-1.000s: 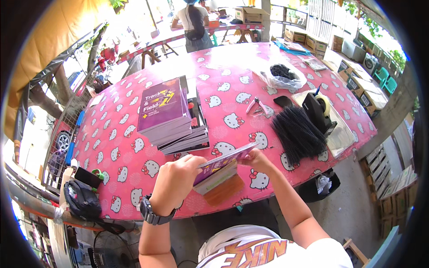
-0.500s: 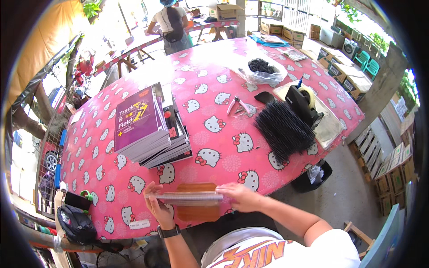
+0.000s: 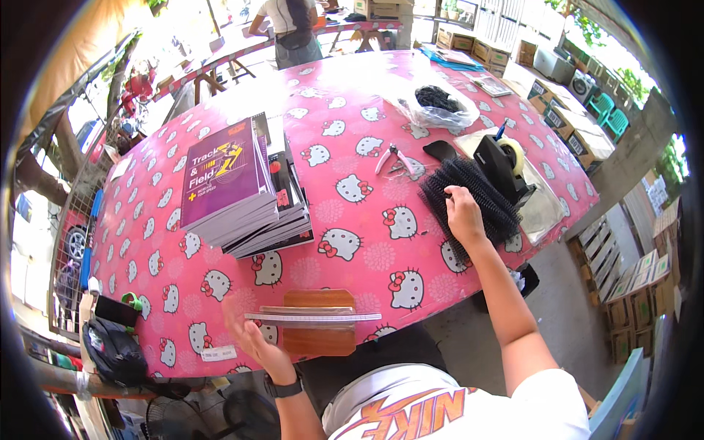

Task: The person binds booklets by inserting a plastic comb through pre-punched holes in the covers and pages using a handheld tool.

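Observation:
My left hand [image 3: 265, 353] is at the left end of a thin booklet [image 3: 315, 318] seen edge-on, with a row of holes along its edge. Its fingers are apart and partly smeared by motion. The booklet stands on a brown wooden block [image 3: 319, 341] at the table's near edge. Over to the right, my right hand [image 3: 464, 215] reaches onto a pile of black spiral binding coils [image 3: 484, 192], its fingertips drawn together on a coil at the pile's left side. Left of centre lies a stack of purple-covered books [image 3: 227, 172] with loose edges.
Pink-handled cutters [image 3: 392, 160] lie beyond the coils, near a clear bag with black contents [image 3: 438, 103]. A black tape dispenser [image 3: 499, 167] sits right of the coils. A black bag [image 3: 114, 350] rests at the left corner. Another person [image 3: 293, 33] stands at a far table.
My right hand has left the booklet and moved up and right onto the coils. My left hand has loosened from the booklet's left end. The view has shifted slightly.

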